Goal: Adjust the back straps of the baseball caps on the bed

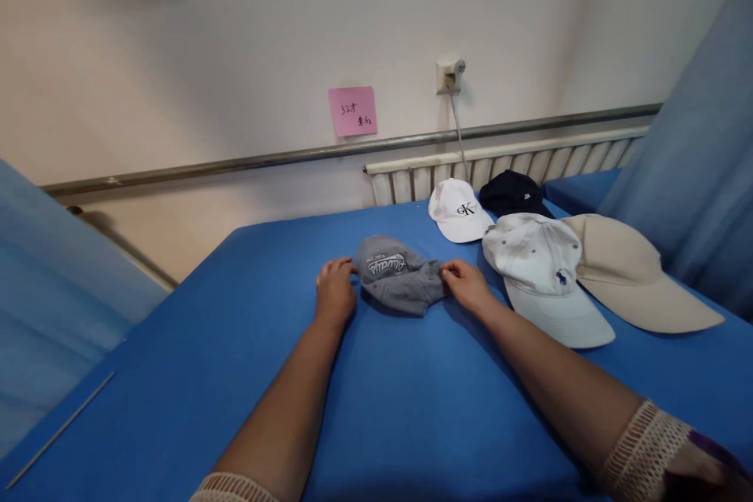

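A grey baseball cap (395, 279) with white lettering lies on the blue-covered table (247, 408), its lettering upside down from where I look. At the cap's left edge is my left hand (336, 290), fingers bent and closed at its brim side. My right hand (466, 284) pinches the cap's right edge between thumb and fingers. Just beyond my right hand rest a white cap (460, 208) with black letters and a pale cap (544, 271) with a small dark horse logo. The underside of the grey cap is hidden.
A black cap (514, 192) and a beige cap (629, 271) lie at the right. On the left stretches a thin rod (62, 429). Behind the table are a radiator (412, 179), a metal rail (264, 159), and a corded socket (448, 78). Blue curtains (52, 290) hang at both sides.
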